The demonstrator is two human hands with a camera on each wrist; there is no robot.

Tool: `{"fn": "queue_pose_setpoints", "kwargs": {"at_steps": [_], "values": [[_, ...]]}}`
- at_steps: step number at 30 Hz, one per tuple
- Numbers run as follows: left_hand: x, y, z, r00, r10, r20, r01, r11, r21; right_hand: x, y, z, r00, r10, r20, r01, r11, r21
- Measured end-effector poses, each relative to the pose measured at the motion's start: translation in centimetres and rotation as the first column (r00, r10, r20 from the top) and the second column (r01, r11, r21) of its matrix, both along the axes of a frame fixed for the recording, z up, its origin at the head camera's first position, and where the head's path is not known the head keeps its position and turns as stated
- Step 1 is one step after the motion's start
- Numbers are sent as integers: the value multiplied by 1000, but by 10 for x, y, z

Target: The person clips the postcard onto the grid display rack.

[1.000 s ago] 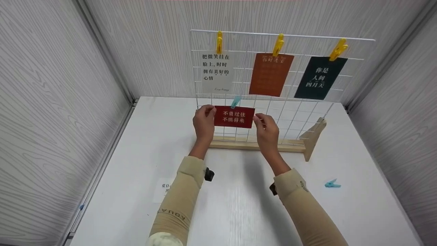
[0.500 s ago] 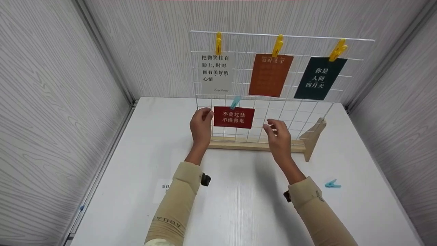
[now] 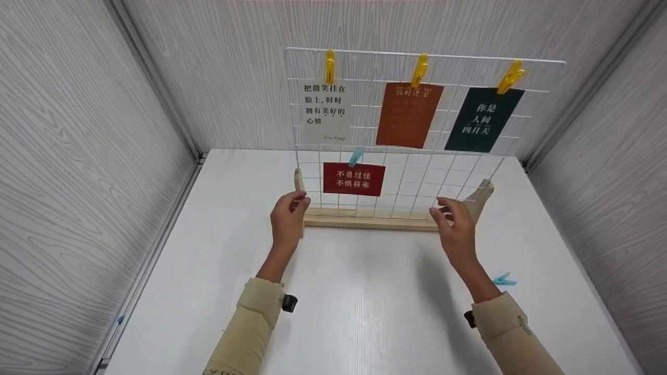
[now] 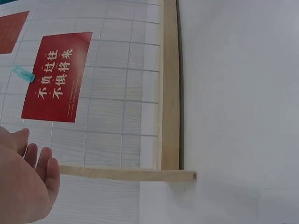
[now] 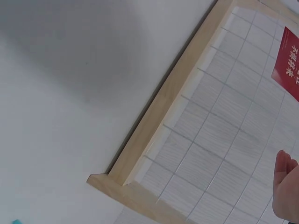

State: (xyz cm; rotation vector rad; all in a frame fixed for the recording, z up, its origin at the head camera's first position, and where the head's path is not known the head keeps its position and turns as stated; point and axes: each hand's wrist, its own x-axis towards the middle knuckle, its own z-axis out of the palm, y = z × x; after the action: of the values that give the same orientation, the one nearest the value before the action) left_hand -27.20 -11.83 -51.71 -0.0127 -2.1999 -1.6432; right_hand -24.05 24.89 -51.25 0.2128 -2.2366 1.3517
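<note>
A red card with white characters hangs on the white wire grid, held at its top edge by a light blue clip. My left hand is below and left of the card, apart from it, with its fingers loosely bent and nothing in them. To the right, my right hand stands before the lower right of the grid, fingers relaxed and holding nothing. In the left wrist view the red card hangs beyond the left fingertips. The right wrist view shows only part of the right hand.
Yellow clips hold a white card, an orange card and a dark green card along the grid's upper part. Its wooden base stands on the white table. Another light blue clip lies at right.
Both hands have let go of the red card and drawn apart, lower and toward me. The card stays hanging from its blue clip.
</note>
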Motion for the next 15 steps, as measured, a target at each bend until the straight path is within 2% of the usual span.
{"fn": "queue_pose_setpoints", "kwargs": {"at_steps": [9, 15], "values": [[28, -37, -17, 990, -24, 135, 33, 998, -61, 20, 38, -14, 993, -43, 109, 37, 998, 60], [44, -55, -28, 970, -35, 242, 59, 994, -92, 32, 72, -27, 984, -103, 143, 82, 986, 145]]}}
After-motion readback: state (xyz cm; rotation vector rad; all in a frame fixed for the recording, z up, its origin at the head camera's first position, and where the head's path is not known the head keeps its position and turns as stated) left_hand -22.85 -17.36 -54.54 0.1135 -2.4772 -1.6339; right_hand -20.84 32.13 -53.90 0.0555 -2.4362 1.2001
